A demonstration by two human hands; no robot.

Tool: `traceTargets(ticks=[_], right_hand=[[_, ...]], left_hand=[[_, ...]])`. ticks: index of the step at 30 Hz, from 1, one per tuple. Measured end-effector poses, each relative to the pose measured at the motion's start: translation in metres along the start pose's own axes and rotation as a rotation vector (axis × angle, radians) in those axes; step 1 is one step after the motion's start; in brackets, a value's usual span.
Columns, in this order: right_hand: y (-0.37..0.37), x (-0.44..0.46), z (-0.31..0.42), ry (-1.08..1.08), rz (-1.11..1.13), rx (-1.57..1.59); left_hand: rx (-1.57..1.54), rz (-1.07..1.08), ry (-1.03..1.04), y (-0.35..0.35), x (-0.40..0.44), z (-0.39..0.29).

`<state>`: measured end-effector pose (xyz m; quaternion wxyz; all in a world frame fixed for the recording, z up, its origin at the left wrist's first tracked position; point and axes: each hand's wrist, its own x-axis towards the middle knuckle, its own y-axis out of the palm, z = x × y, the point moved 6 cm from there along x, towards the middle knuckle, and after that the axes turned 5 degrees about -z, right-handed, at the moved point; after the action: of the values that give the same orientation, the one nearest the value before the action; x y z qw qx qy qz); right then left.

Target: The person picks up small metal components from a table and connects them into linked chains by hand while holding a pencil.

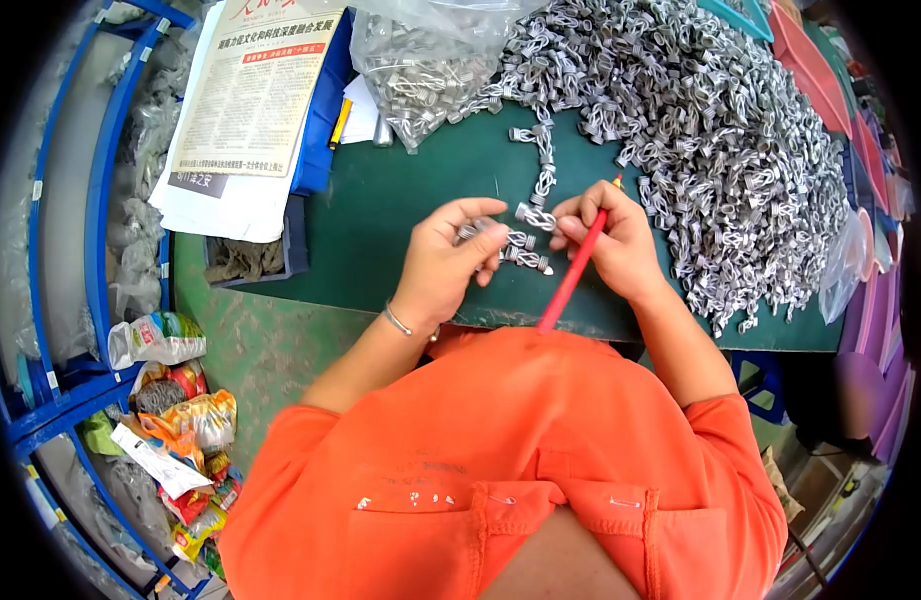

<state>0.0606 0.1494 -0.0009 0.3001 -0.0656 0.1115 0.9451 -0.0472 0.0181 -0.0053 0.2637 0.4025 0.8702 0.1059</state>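
Note:
Near the front edge of the green table, my left hand (pixel 452 250) has its thumb and fingers closed around a small silver metal piece (pixel 470 231). My right hand (pixel 612 235) holds a long red pencil (pixel 577 268) slantwise, its sharpened tip pointing away from me. The right fingertips are beside a metal piece (pixel 535 217) at the near end of a short line of similar pieces (pixel 545 150). Between the hands, several more metal pieces (pixel 525 257) lie on the table.
A large heap of metal pieces (pixel 710 150) covers the table's right and back. A plastic bag of pieces (pixel 420 85) stands at the back. Newspaper (pixel 260 90), a yellow marker (pixel 341 124) and a grey bin (pixel 296 240) are left. Blue shelving (pixel 100 180) stands farther left.

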Motion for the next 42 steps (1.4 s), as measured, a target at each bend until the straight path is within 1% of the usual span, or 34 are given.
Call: traceTargets(ticks=[1, 3, 4, 5, 6, 7, 9, 10, 11, 12, 13, 15, 16, 17, 19, 21, 23, 24, 25, 27, 28, 29, 31, 32, 33, 35, 36, 37, 39, 40, 41, 42], right_hand=[[0.001, -0.003, 0.002, -0.002, 0.000, -0.001], [0.005, -0.008, 0.001, 0.056, 0.046, 0.202], [0.005, -0.009, -0.004, 0.037, 0.092, 0.247], [0.006, -0.010, -0.007, 0.042, 0.092, 0.245], [0.007, -0.011, -0.006, -0.012, 0.104, 0.274], [0.008, -0.013, -0.004, -0.066, 0.115, 0.303], [0.006, -0.017, -0.006, -0.064, 0.096, 0.287], [0.004, -0.019, -0.001, -0.152, 0.043, 0.199], [0.003, -0.021, 0.005, -0.240, -0.010, 0.110], [0.002, -0.025, 0.014, -0.384, -0.053, -0.045], [0.004, -0.026, 0.017, -0.383, -0.054, -0.045], [0.011, -0.036, 0.037, -0.643, -0.099, -0.287], [0.014, -0.039, 0.043, -0.694, -0.112, -0.298], [0.017, -0.039, 0.044, -0.694, -0.112, -0.298], [0.018, -0.039, 0.045, -0.669, -0.103, -0.129], [0.012, -0.031, 0.042, -0.564, -0.162, -0.140], [0.003, -0.019, 0.028, -0.466, -0.156, -0.314], [0.005, -0.016, 0.027, -0.443, -0.138, -0.407], [0.006, -0.015, 0.025, -0.443, -0.135, -0.406], [0.019, -0.014, 0.013, -0.404, 0.008, -0.545], [0.028, -0.015, 0.018, -0.472, 0.043, -0.684], [0.032, -0.015, 0.014, -0.469, 0.057, -0.748], [0.036, -0.016, 0.014, -0.544, 0.059, -0.814], [0.036, -0.015, 0.015, -0.549, 0.060, -0.812], [0.036, -0.016, 0.016, -0.561, 0.040, -0.855], [0.033, -0.017, 0.016, -0.569, 0.021, -0.898], [0.027, -0.016, 0.013, -0.539, -0.011, -0.889], [0.023, -0.016, 0.011, -0.509, -0.044, -0.879], [0.018, -0.017, 0.016, -0.516, -0.078, -0.867], [0.015, -0.019, 0.021, -0.583, -0.117, -0.825], [0.012, -0.020, 0.025, -0.649, -0.156, -0.782], [0.011, -0.022, 0.029, -0.706, -0.167, -0.817]], left_hand=[[0.032, -0.006, 0.008, 0.006, 0.000, -0.001], [0.064, 0.024, 0.037, 0.012, -0.001, 0.000], [0.115, 0.067, 0.080, 0.016, -0.002, -0.002], [0.166, 0.109, 0.125, 0.021, -0.004, -0.004], [0.163, 0.107, 0.122, 0.022, -0.005, -0.004], [0.190, 0.118, 0.173, 0.025, -0.006, -0.006], [0.248, 0.141, 0.279, 0.030, -0.009, -0.012], [0.247, 0.139, 0.278, 0.030, -0.010, -0.013], [0.271, 0.136, 0.250, 0.029, -0.010, -0.012], [0.295, 0.134, 0.222, 0.028, -0.010, -0.011], [0.296, 0.134, 0.221, 0.028, -0.010, -0.010], [0.023, 0.138, 0.051, 0.022, -0.006, 0.002], [-0.050, 0.188, -0.017, 0.021, -0.006, 0.006], [-0.050, 0.187, -0.017, 0.021, -0.005, 0.006], [-0.346, 0.197, -0.220, 0.022, -0.007, 0.012], [-0.402, 0.191, -0.245, 0.018, -0.007, 0.014], [-0.371, 0.103, -0.131, 0.009, -0.006, 0.011], [-0.403, 0.097, -0.081, 0.006, -0.003, 0.009], [-0.403, 0.093, -0.080, 0.004, -0.003, 0.009], [-0.201, 0.029, 0.097, -0.002, -0.001, -0.001], [-0.085, -0.026, 0.183, -0.003, -0.002, -0.006], [-0.084, -0.026, 0.183, 0.001, -0.004, -0.007], [0.278, -0.075, 0.504, 0.009, -0.015, -0.025], [0.391, -0.062, 0.625, 0.010, -0.017, -0.028], [0.392, -0.063, 0.626, 0.010, -0.017, -0.028], [0.510, -0.014, 0.739, 0.016, -0.022, -0.032], [0.568, -0.012, 0.786, 0.016, -0.023, -0.033], [0.567, -0.012, 0.785, 0.015, -0.021, -0.032], [0.575, 0.024, 0.921, 0.019, -0.024, -0.035], [0.574, 0.023, 0.919, 0.019, -0.026, -0.037], [0.365, 0.015, 0.598, 0.013, -0.017, -0.031], [0.157, 0.007, 0.277, 0.008, -0.012, -0.018]])
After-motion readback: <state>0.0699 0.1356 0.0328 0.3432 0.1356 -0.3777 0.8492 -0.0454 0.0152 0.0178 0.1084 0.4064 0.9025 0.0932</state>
